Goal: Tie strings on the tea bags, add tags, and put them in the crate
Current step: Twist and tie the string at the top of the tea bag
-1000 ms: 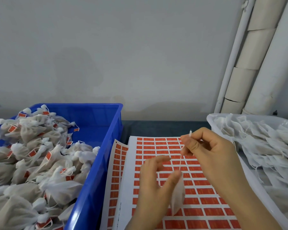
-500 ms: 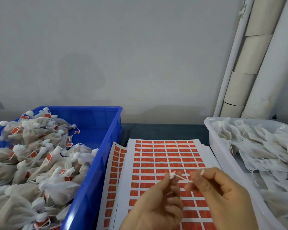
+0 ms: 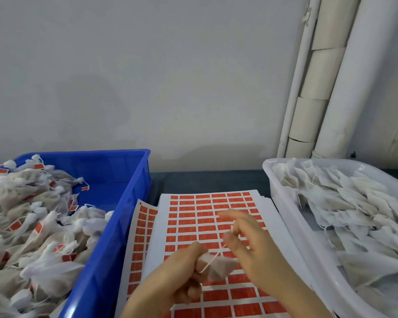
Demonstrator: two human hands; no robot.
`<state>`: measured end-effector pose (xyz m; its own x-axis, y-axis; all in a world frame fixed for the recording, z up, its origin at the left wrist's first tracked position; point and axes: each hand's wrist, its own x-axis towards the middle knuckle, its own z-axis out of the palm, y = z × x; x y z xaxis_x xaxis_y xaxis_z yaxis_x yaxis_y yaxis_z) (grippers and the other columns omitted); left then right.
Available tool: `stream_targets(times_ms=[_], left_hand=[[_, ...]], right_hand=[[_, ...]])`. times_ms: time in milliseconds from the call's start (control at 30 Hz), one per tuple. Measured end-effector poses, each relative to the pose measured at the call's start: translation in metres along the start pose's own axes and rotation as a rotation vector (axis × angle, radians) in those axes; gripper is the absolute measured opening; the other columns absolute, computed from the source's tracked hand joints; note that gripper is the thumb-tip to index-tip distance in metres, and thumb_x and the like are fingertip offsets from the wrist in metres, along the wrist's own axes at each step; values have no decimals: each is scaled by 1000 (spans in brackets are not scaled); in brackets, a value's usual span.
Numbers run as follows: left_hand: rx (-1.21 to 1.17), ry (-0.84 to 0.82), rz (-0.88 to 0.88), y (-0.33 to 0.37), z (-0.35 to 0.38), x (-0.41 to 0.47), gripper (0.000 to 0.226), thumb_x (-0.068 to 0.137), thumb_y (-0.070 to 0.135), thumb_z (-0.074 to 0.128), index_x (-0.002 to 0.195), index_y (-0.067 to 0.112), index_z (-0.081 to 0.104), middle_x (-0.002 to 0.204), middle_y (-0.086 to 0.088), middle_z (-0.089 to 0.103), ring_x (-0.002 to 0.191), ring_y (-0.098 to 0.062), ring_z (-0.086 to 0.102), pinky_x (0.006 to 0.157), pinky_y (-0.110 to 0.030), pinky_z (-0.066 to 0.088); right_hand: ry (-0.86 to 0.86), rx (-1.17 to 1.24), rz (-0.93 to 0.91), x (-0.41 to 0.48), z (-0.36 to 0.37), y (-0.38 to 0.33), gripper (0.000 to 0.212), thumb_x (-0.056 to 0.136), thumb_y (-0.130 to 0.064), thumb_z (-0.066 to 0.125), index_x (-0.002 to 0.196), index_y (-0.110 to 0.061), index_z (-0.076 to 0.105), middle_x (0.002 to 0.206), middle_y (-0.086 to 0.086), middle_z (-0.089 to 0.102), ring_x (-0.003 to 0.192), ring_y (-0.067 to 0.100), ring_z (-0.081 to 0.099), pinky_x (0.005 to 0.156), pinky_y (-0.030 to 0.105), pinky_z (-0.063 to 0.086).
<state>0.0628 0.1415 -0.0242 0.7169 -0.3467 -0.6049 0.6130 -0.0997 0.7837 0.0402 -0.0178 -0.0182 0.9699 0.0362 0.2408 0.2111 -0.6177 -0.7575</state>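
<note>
Tea bag (image 3: 218, 267) level, tip right | left fingers (image 3: 190, 292) clamp it | right fingers (image 3: 231, 241) pinch string (image 3: 213, 258) (blurred)

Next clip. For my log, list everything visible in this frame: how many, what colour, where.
blue crate: one, blue, left
tied tea bags: many, off-white with orange tags, heaped in the blue crate
white tub: one, white, right
untied tea bags: many, off-white, piled in the white tub
tag sheets: at least two, white with orange tags, overlapping, centre
table: one, dark grey, under everything
pipes: at least three, white and cream, upright, far right
tea bag: one, off-white, held above the tag sheets
string: one, white, running up from the tea bag
left hand: grips the tea bag
right hand: blurred, pinches the string
</note>
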Motion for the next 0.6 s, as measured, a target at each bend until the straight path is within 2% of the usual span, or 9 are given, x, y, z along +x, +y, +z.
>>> stream_targets(times_ms=[67,100,167,267,367,467,600], left_hand=[[-37,-59,-18,1,-6,1,42,91,42,41,87,3,57,58,-7,49,37,-11,42,40,-18,36],[-88,-131,-6,1,-9,2,43,89,41,43,85,3,62,59,-8,46,38,-12,40,40,-17,36],[-183,-255,55,-1,-12,3,34,81,36,51,79,9,72,60,-8,40,42,-12,36,41,-17,37],[-190,-276,98,-2,-12,3,19,66,27,60,60,12,70,58,-6,42,42,-12,38,40,-18,38],[-115,-192,93,-5,-11,5,30,77,20,51,49,15,59,57,-6,44,42,-12,40,43,-19,36],[-112,-34,73,-6,-9,7,30,83,19,47,54,11,47,54,-7,43,40,-14,40,42,-20,35],[-45,203,84,-5,-3,15,20,85,15,49,67,8,47,42,-5,47,35,-13,43,42,-20,39]], right_hand=[[-86,113,18,3,5,-1,35,78,-60,33,103,-43,49,99,-48,47,94,-22,48,65,-5,37],[-106,174,34,4,9,1,35,79,-59,33,98,-35,51,97,-45,52,92,-22,51,65,-3,40],[-105,247,78,5,20,5,30,84,-53,35,90,-28,51,90,-32,61,88,-13,57,65,3,46],[-63,283,143,4,33,9,25,90,-47,36,91,-28,52,83,-23,62,81,-3,61,58,4,45],[6,231,175,4,41,9,22,92,-46,35,87,-29,47,77,-13,57,72,2,58,55,3,42],[37,243,181,3,44,9,20,93,-41,37,82,-27,45,69,-10,52,63,-3,55,53,3,40],[77,247,153,2,44,8,20,90,-43,38,81,-27,46,71,-10,56,75,-14,53,56,3,41]])
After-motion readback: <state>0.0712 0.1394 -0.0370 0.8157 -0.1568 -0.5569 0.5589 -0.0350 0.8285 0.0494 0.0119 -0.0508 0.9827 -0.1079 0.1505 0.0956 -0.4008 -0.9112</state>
